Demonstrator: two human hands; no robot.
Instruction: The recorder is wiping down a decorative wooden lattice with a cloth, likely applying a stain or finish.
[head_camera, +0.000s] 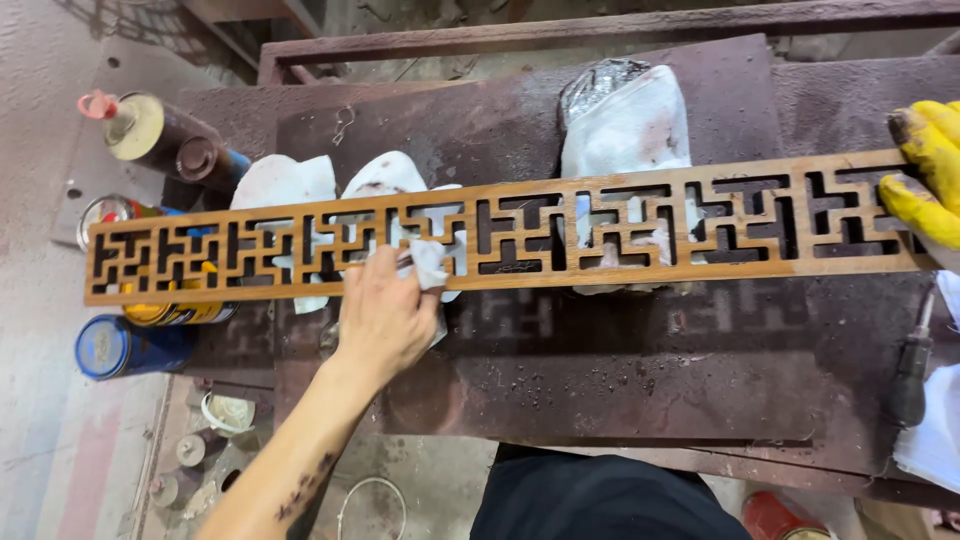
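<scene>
- At the far left, spray cans (140, 130) and a blue tin (115, 347) stand or lie off the end of the bench; I touch none of them.
- The long wooden fretwork panel (520, 240) lies flat across the rusty metal bench (620, 370), its left end overhanging the cans.
- My left hand (385, 320) is closed on a small white rag (428, 262), pressing it onto the panel's lower rail, a little left of the middle.
- White cloths (285, 185) and a wrapped bundle (625, 125) lie under and behind the panel.
- My right hand (925, 175), in a yellow glove, rests on the right end; I cannot tell whether the fingers grip the wood or only steady it.
- A dark-handled tool (910, 375) lies at the right edge of the bench.
- I judge the rubbing partway through: the right stretch looks a deeper, wetter brown, the left stretch paler, so the left part seems left to do.
</scene>
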